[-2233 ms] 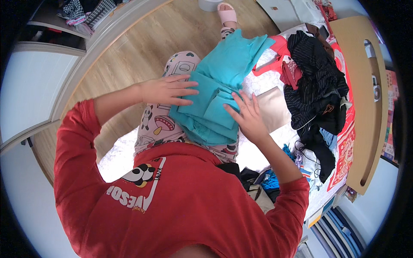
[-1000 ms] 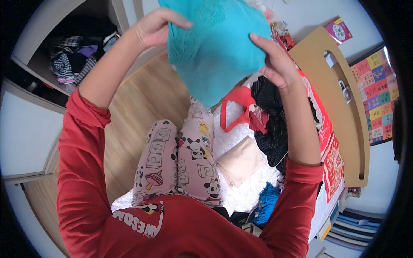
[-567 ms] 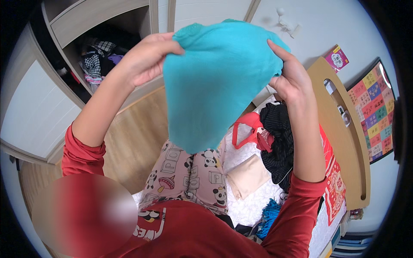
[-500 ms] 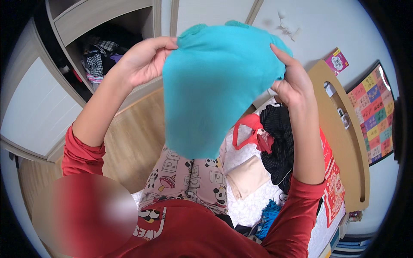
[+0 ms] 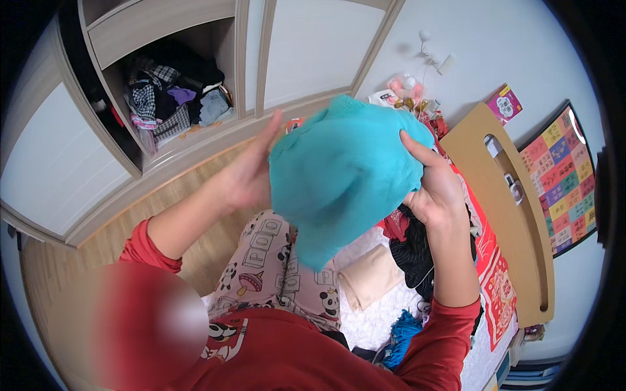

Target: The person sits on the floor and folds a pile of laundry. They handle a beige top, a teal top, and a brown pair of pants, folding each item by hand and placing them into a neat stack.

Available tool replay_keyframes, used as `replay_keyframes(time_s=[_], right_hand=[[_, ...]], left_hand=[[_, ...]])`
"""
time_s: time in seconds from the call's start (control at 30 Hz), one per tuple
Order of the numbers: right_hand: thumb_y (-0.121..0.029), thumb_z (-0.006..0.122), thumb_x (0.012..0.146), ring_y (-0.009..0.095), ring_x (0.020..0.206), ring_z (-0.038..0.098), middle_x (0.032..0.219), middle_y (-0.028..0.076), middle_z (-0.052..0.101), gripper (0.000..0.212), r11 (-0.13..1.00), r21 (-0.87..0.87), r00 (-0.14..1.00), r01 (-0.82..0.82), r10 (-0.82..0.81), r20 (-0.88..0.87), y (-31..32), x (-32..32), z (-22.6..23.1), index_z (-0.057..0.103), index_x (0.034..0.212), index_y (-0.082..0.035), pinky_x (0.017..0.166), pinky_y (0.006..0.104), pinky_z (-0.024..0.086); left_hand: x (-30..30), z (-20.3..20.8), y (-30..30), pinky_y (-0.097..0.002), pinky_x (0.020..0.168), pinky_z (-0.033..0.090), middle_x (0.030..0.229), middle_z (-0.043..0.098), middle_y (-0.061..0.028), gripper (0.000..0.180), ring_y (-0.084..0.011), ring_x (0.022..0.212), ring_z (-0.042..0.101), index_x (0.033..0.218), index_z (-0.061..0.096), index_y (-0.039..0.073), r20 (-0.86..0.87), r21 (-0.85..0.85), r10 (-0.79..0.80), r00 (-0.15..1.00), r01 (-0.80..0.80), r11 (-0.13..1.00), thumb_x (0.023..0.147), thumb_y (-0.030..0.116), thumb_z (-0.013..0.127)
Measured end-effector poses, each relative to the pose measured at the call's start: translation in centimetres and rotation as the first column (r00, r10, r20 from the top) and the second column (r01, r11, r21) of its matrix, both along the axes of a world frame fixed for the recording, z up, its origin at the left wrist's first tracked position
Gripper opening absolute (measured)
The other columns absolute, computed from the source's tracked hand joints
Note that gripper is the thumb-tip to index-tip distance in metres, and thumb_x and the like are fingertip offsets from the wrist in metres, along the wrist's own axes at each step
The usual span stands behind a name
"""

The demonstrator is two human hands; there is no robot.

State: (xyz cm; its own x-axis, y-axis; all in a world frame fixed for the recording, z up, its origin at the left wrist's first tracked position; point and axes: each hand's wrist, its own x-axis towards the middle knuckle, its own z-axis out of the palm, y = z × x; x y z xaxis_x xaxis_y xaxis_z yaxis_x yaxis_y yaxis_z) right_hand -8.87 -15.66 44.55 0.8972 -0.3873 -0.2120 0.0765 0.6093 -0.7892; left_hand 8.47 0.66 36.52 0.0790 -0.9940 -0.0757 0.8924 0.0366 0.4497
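Observation:
A turquoise garment (image 5: 345,163) with a textured, lace-like edge hangs in front of me, bunched and partly folded over; its exact kind cannot be made out. My right hand (image 5: 438,189) grips its right side, thumb in front and the other fingers behind the cloth. At the left edge, my left hand (image 5: 251,166) is blurred, its thumb stretched up and apart from the fabric. The cloth hides the tips of its other fingers. Below the garment are my legs in pink panda-print trousers (image 5: 261,280).
On the bed (image 5: 365,326) to the right lie a folded beige cloth (image 5: 370,277), dark striped clothing (image 5: 417,257), and a blue fringed item (image 5: 403,335). A tan headboard (image 5: 515,228) stands beyond. Ahead left, an open wardrobe compartment (image 5: 195,140) holds piled clothes (image 5: 173,98).
The garment has come down and lost its spread shape, folding in on itself. My left hand has lowered and loosened from its upper corner. My right hand has also come down slightly.

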Motion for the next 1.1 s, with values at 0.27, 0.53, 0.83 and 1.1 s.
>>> replay_keyframes(time_s=[0.27, 0.53, 0.83, 1.1], right_hand=[[-0.014, 0.051, 0.088, 0.026, 0.096, 0.059, 0.11, 0.017, 0.055, 0.037, 0.995, 0.021, 0.993, -0.098, 0.096, 0.074, -2.4, 0.2, 0.2, 0.04, 0.118, 0.004, 0.075, 0.0373, 0.055], [-0.017, 0.056, 0.086, 0.024, 0.101, 0.056, 0.111, 0.012, 0.055, 0.037, 0.954, -0.288, 0.994, 0.081, -0.057, 0.089, -11.6, 7.1, 0.4, 0.045, 0.115, 0.003, 0.083, 0.0397, 0.05], [-0.009, 0.055, 0.086, 0.023, 0.106, 0.053, 0.12, 0.014, 0.051, 0.039, 0.909, -0.358, 0.927, -0.212, 0.303, 0.221, -8.3, 3.3, 0.3, 0.043, 0.121, 0.002, 0.091, 0.0371, 0.045], [-0.012, 0.058, 0.085, 0.025, 0.115, 0.045, 0.127, 0.01, 0.045, 0.053, 0.838, 0.467, 0.832, -0.283, 0.457, -0.315, 4.3, -9.0, -28.7, 0.032, 0.131, -0.006, 0.091, 0.0439, 0.042]], left_hand=[[1.5, 3.7, -2.2, -0.0375, 0.091, 0.043, 0.112, 0.054, -0.015, 0.039, -0.0244, 0.1, 0.055, 0.114, 0.049, -0.004, 0.185, -0.144, 0.007, 0.983, 0.02, 0.989, 0.077, 0.01, 0.051], [9.2, 7.5, -11.3, -0.0335, 0.081, 0.048, 0.101, 0.058, -0.0158, 0.04, -0.0234, 0.089, 0.059, 0.101, 0.054, -0.009, 0.569, -0.111, 0.046, 0.821, 0.022, 0.994, 0.062, -0.009, 0.048], [7.1, 6.6, -4.7, -0.0319, 0.078, 0.05, 0.101, 0.059, -0.0152, 0.041, -0.0211, 0.088, 0.06, 0.106, 0.053, -0.008, 0.697, -0.104, 0.087, 0.712, -0.02, 0.994, 0.065, -0.009, 0.052], [-7.5, -21.6, 10.0, -0.0336, 0.094, 0.04, 0.125, 0.048, -0.0131, 0.065, -0.0218, 0.11, 0.05, 0.126, 0.043, 0.003, -0.073, 0.551, -0.197, 0.978, 0.204, 0.809, 0.064, -0.011, 0.056]])
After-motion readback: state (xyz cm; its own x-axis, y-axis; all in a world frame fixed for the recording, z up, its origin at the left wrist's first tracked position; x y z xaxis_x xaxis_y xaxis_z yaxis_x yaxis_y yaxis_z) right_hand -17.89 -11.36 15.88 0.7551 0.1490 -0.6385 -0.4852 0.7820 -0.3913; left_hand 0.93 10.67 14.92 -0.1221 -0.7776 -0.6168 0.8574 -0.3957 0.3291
